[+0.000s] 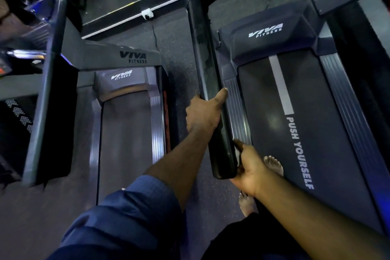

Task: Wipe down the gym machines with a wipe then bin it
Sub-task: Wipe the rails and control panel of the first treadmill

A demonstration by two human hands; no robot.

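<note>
The right hand (251, 167) curls around the near end of a black handrail (204, 59), pressing a white wipe (238, 155) against the rail's side. Only a small crumpled patch of the wipe shows between the thumb and the rail. Further up the same rail, the left hand (203, 114) grips it from the other side, fingers wrapped underneath and thumb stretched along the top. A rolled blue sleeve (130, 207) covers that arm above the elbow.

Just beyond the right hand lies the treadmill (266, 30) the rail belongs to, its dark belt (263, 112) printed with "PUSH YOURSELF". One bare foot (273, 164) stands on the belt close behind the right hand, and the other foot (247, 202) is below the wrist. To the outside of the left hand, across a strip of speckled floor (181, 69), sits a second treadmill (126, 122).
</note>
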